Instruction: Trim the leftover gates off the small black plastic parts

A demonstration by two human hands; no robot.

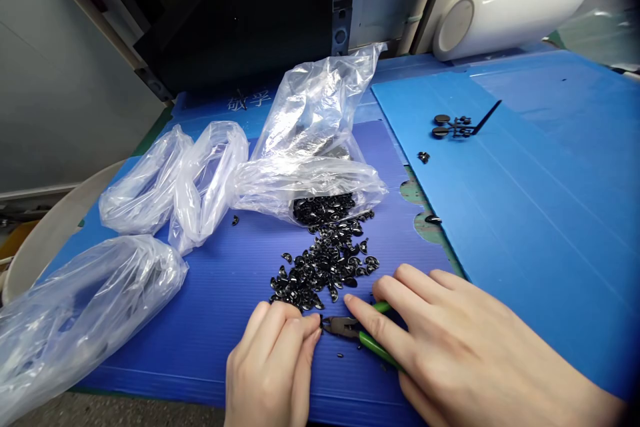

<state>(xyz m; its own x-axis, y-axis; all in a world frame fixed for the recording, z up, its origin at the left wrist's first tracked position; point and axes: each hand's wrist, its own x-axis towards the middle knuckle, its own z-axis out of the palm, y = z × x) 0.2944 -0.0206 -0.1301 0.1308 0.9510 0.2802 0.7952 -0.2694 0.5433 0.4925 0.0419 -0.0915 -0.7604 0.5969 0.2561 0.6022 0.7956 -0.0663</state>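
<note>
Between thumb and fingertips, my left hand pinches a small black plastic part, mostly hidden by the fingers. My right hand is wrapped round the green handles of a pair of side cutters, its index finger stretched along the tool. The cutter jaws point left and meet the edge of the held part. Just beyond both hands lies a pile of glossy black half-round parts. It trails out of the mouth of a clear plastic bag. A tiny black scrap rests below the jaws.
Crumpled clear bags lie to the left, one reaching the near left edge. On the light blue board at right sit a black plastic sprue and a small black cluster. A white roll stands behind.
</note>
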